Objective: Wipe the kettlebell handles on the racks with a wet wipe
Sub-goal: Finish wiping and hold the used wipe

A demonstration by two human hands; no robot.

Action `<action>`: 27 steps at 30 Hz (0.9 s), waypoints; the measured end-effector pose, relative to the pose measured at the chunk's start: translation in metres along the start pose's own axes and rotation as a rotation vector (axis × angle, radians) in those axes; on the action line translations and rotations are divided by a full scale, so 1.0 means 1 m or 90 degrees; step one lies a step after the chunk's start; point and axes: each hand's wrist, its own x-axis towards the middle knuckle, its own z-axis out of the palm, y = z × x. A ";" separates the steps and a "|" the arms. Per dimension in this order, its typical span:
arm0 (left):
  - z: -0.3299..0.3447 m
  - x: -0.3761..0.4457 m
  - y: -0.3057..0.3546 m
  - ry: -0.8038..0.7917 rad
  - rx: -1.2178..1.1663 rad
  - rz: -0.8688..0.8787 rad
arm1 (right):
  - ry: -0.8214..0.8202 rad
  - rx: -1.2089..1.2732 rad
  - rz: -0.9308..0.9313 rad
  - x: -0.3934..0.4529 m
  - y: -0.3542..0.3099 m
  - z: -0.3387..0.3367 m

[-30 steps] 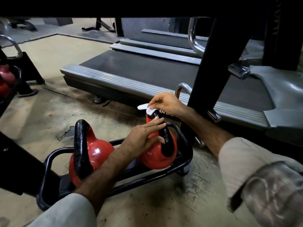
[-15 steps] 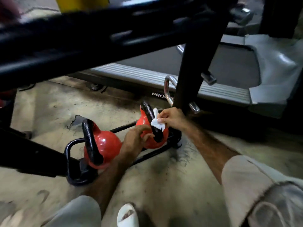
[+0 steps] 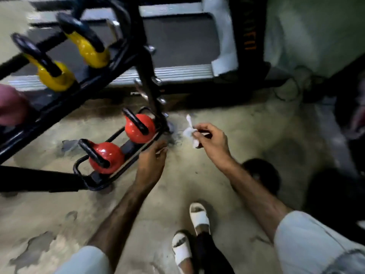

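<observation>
Right hand (image 3: 210,138) pinches limp wet wipe (image 3: 190,131); left hand (image 3: 153,161), relaxed, at 3 o'clock of heavy red kettlebells (image 3: 105,157). Wipe w/ fingertip pressure.

Single head-worn view, steeply downward from standing height onto floor (image 3: 177,194) and low rack (image 3: 110,180), slightly blurred.

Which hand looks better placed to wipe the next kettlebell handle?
Probably the right hand: it already pinches the wet wipe. The left hand holds nothing, fingers relaxed by the bottom rack, likelier to steady a red kettlebell.
</observation>
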 end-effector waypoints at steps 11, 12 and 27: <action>0.152 -0.099 0.124 -0.345 0.015 0.136 | 0.328 -0.040 0.228 -0.153 0.101 -0.201; 0.174 -0.102 0.123 -0.375 0.038 0.141 | 0.343 -0.047 0.245 -0.156 0.123 -0.214; 0.449 -0.074 0.041 -0.464 0.254 0.185 | 0.264 -0.251 0.306 -0.061 0.383 -0.275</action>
